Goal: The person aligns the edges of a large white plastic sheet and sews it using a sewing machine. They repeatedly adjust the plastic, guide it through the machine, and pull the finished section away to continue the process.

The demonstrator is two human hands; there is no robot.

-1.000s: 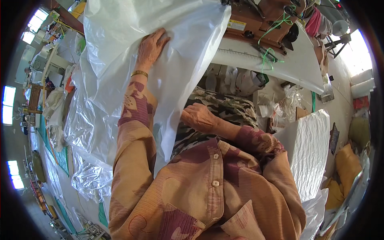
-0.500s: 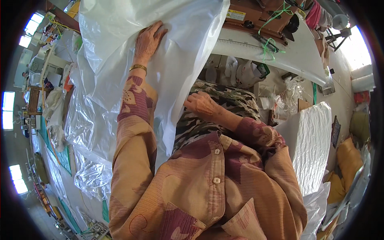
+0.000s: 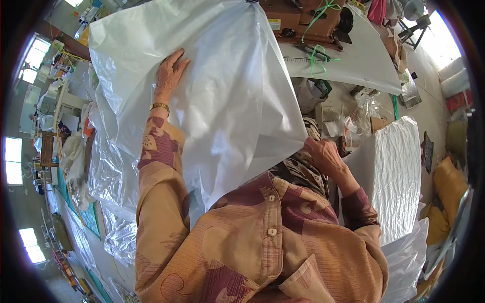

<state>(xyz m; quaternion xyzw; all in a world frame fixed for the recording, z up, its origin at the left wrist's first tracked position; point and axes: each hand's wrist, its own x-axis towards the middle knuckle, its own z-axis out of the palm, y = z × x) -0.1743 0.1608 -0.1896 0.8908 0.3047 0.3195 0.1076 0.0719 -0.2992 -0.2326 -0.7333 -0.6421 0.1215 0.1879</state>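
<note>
A large white plastic sheet spreads over the work surface and hangs down toward my lap. My left hand lies on its upper left part with the fingers stretched out. At the sheet's right corner, my right hand pinches the edge and holds it out taut over my camouflage-patterned lap. The top of the sheet runs up beside a brown sewing machine, where it bunches at a dark metal part. Most of that part lies outside the view.
Right of the sheet is a pale machine table with a ruler strip. Dark snips with green string lie on it. A stack of white sheets stands by my right arm. Crinkled clear plastic lies at left.
My right hand has moved right from my lap, drawing the sheet's corner out across my legs. My left hand has slid slightly left and down, still flat on the sheet.
</note>
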